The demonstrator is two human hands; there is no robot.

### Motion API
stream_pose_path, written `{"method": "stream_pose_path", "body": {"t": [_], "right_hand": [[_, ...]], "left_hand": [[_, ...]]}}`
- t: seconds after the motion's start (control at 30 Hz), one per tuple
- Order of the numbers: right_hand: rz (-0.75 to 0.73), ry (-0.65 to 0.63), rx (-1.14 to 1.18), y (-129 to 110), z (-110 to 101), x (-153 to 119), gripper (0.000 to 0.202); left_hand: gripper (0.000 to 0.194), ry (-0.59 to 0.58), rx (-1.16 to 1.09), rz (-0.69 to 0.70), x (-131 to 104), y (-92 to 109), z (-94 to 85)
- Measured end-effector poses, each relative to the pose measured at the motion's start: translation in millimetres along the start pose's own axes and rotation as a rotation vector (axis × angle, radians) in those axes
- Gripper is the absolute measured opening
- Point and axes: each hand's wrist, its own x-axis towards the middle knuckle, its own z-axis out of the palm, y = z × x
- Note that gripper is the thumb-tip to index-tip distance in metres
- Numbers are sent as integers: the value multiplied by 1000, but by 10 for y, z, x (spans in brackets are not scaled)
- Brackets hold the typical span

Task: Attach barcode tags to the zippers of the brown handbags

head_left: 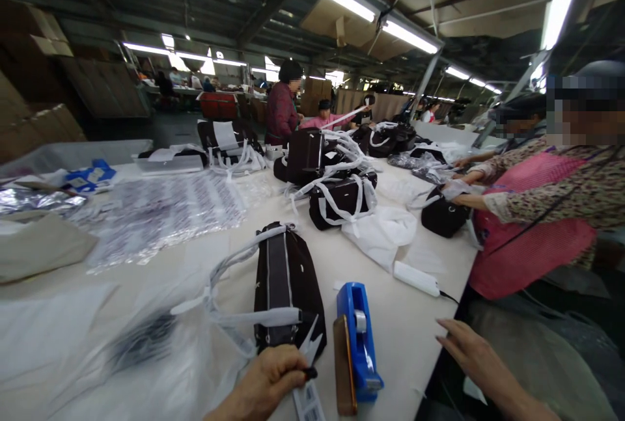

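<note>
A black handbag (pixel 303 278) lies on the white table (pixel 395 343), its long handles (pixel 222 271) wrapped in white paper and looped to the left. At its near end my left hand (pixel 276 375) is closed around a small dark item (pixel 310 373) that I cannot make out. White strips, one with printed markings (pixel 308 403), lie beside those fingers. To the right stand a blue tape dispenser (pixel 361 343) and a brown phone-like case (pixel 344 366), side by side. My right hand (pixel 463 346) is past the table's right edge, fingers apart, holding nothing.
More wrapped black bags (pixel 342 201) stand farther back. Stacked plastic bags (pixel 170 206) lie at the left, near a beige cloth item (pixel 43 245). A white power strip (pixel 416 278) is near the right edge. A co-worker in a pink apron (pixel 532 219) handles a black bag (pixel 444 215).
</note>
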Motion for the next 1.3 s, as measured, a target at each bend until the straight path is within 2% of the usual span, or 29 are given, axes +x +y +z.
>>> {"method": "stream_pose_path", "body": {"t": [0.13, 0.2, 0.27, 0.33, 0.47, 0.57, 0.67, 0.73, 0.77, 0.83, 0.9, 1.0, 1.1, 1.13, 1.2, 1.23, 1.3], "right_hand": [[-514, -238, 211, -1380, 16, 144, 39], [-733, -352, 189, -1883, 29, 200, 44], [-831, -420, 81, -2141, 78, 240, 35], [-872, -447, -40, -2199, 157, 260, 22], [-881, -381, -155, -2121, 360, 190, 15], [-808, -324, -159, -2135, 527, 102, 12], [-538, -295, -173, -2129, 583, 236, 13], [-260, -246, -229, -1992, 478, 495, 19], [-176, -211, -250, -1865, 382, 644, 23], [-71, -153, -273, -1503, 136, 887, 27], [-6, -140, -291, -1054, -114, 954, 27], [127, -163, -364, -375, -347, 692, 30], [342, -297, -545, 138, -348, 277, 33], [348, -323, -555, 232, -309, 167, 36], [337, -365, -579, 257, -207, 32, 36], [311, -393, -573, 183, -154, 10, 34], [231, -450, -501, -118, -69, 43, 32]], "left_hand": [[22, -48, 190, 1, 45, 1, 37], [21, -57, 270, -17, 54, -16, 59], [20, -46, 324, -38, 48, -20, 73], [19, -29, 349, -44, 35, -4, 79], [18, 7, 376, -43, 40, 65, 80], [19, 23, 433, -43, 75, 72, 106], [19, -7, 518, 10, 78, -35, 174], [19, -58, 562, 118, 41, -146, 216], [20, -69, 551, 178, 15, -194, 225], [27, -14, 449, 244, -37, -244, 209], [32, 74, 295, 236, -66, -225, 158], [33, 107, 119, 200, -60, -133, 79], [31, 97, 19, 173, -31, -68, 55], [31, 93, 5, 168, -23, -59, 58], [31, 85, 2, 160, -11, -51, 74], [31, 80, 11, 158, -8, -51, 83], [32, 66, 46, 169, -3, -54, 98]]}}
